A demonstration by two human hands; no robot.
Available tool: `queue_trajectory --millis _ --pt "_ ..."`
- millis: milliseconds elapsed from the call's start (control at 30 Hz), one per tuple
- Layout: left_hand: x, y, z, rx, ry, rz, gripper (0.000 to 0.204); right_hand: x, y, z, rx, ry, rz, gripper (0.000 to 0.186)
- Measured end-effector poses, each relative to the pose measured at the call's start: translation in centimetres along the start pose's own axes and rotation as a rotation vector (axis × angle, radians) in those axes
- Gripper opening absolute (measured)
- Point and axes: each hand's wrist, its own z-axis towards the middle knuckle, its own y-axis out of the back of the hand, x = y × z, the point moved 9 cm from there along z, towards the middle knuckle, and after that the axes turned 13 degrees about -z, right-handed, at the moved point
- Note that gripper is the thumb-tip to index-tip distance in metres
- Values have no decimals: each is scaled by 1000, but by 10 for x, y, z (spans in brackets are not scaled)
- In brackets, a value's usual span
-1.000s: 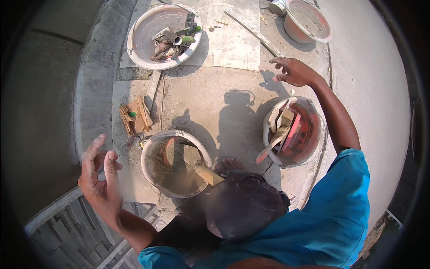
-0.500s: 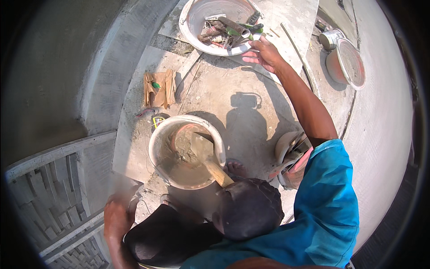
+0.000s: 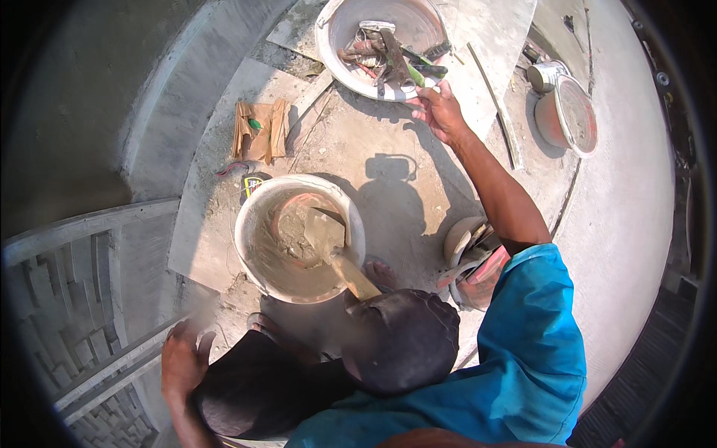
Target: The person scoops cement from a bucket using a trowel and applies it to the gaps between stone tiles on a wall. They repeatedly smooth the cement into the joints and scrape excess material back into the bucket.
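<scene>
My right hand (image 3: 442, 114) reaches far forward, its fingers closed on the near right rim of a white basin (image 3: 326, 46). Inside the basin lies a jumble of hand tools (image 3: 385, 56), some with green handles, and a tube-like piece. Between my feet and the basin stands a bucket (image 3: 245, 235) of wet grey mortar. A trowel (image 3: 326, 231) with a wooden handle (image 3: 352, 275) rests in it, the handle leaning over the near rim toward my knee. Down at the lower left, my left hand (image 3: 185, 360) is beside my knee, thumb apart from the partly blurred fingers, with nothing visible in it.
A torn brown paper bag (image 3: 261, 133) lies left of centre. Right of my knee stands a container of tools (image 3: 478, 269). Farther right are another bucket (image 3: 551, 119), a white tin (image 3: 545, 75) and a long wooden strip (image 3: 499, 112). A stone-patterned panel (image 3: 75, 299) borders the left.
The basin has shifted right and slightly nearer in my right hand's grip. Its tools have slid, and the tube now points more toward me. My left hand remains beside my knee.
</scene>
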Motion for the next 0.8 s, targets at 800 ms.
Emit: queue_trajectory --millis 800 --pt "27 -16 -10 76 67 -204 44 131 33 -60 -107 202 -1325 47"
